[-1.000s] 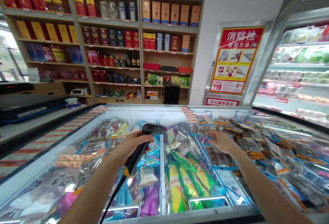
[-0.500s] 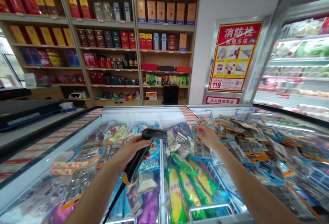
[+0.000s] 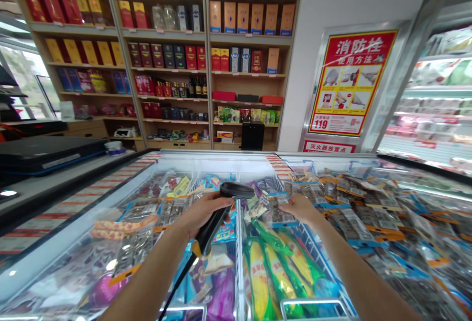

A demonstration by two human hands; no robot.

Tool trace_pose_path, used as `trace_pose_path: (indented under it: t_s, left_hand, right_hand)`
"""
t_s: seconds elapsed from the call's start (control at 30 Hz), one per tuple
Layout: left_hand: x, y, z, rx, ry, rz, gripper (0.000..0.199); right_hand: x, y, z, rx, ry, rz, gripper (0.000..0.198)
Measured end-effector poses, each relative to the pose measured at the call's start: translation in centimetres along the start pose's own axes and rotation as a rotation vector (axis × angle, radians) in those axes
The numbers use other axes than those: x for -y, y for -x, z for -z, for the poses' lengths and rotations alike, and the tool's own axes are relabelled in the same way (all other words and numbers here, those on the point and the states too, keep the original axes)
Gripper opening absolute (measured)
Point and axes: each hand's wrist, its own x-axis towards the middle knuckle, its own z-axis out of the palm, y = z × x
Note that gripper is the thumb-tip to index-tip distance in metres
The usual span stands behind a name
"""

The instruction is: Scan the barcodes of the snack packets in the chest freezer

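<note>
My left hand (image 3: 210, 210) is closed around the handle of a black barcode scanner (image 3: 214, 220), whose cable hangs down toward me. The scanner's head points right, over the chest freezer. Across from it, my right hand (image 3: 299, 208) has its fingers pinched at the right edge of a clear packet (image 3: 279, 210) with blue strips. Dark contents show through the plastic; the fingertips are partly hidden. Below the packet, corn cobs in green-and-yellow wrappers (image 3: 275, 267) lie in a wire basket (image 3: 311, 302).
Many brown packets with orange and blue edges (image 3: 368, 208) fill the freezer's right side. Bagged frozen goods (image 3: 125, 227) lie at left. Behind stand shelves of boxes (image 3: 241, 41), a red fire-hydrant poster (image 3: 352, 82) and a lit display fridge (image 3: 438, 100).
The view has turned slightly left. My right hand has come down a little, to the edge of the clear packet. My left hand has shifted slightly right with the scanner.
</note>
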Motion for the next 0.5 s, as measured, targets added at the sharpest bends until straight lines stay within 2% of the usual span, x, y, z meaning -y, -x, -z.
trace_pose_path:
  t_s: [0.13,0.27,0.5]
  left_hand:
    - [0.2,-0.6,-0.5,0.038,-0.02,0.02,0.028]
    - [0.4,-0.7,-0.9,0.076,0.004,0.03,0.028]
    - [0.6,-0.3,-1.1,0.087,0.066,0.002,0.029]
  right_hand:
    - [-0.6,-1.3,-0.4,-0.02,-0.372,-0.022,0.018]
    - [-1.0,-2.3,-0.4,-0.017,-0.713,-0.052,0.024]
    - [-1.0,-2.6,-0.8,-0.041,-1.02,-0.069,0.016]
